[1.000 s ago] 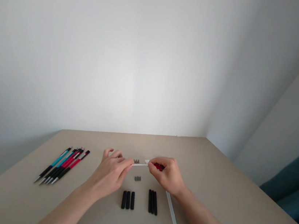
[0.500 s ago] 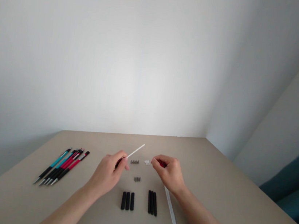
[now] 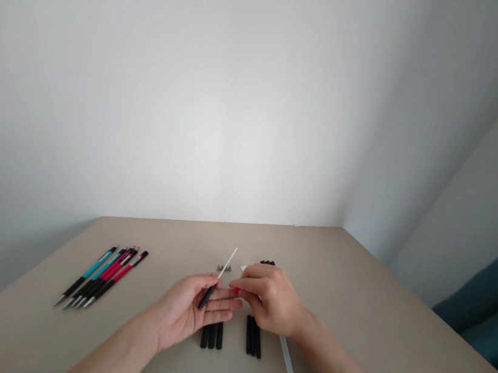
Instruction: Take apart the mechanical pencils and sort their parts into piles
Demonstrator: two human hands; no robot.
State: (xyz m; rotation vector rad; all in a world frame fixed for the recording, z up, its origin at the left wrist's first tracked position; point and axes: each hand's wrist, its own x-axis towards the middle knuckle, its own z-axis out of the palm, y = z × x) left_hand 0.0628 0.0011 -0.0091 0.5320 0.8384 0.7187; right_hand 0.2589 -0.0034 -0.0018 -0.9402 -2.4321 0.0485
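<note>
My left hand (image 3: 193, 314) lies palm up over the table, its fingers loosely curled, and pinches a thin refill (image 3: 218, 278) with a black lower end and a white upper end pointing up and away. My right hand (image 3: 268, 299) is closed beside it, fingertips touching the left fingers, and holds a red pen part (image 3: 236, 291) of which only a sliver shows. Under the hands lie a group of black grip sleeves (image 3: 211, 336) and a group of black barrels (image 3: 253, 336).
Several assembled pens (image 3: 102, 275) in teal, red and black lie in a row at the left of the beige table (image 3: 353, 298). White refills (image 3: 287, 363) lie by my right wrist. Small metal tips (image 3: 221, 267) and black caps (image 3: 267, 263) sit behind the hands.
Both hands have drawn toward me and come together. The left hand turned palm up with the refill, its white end tilted more upright. The right hand moved left to meet it.
</note>
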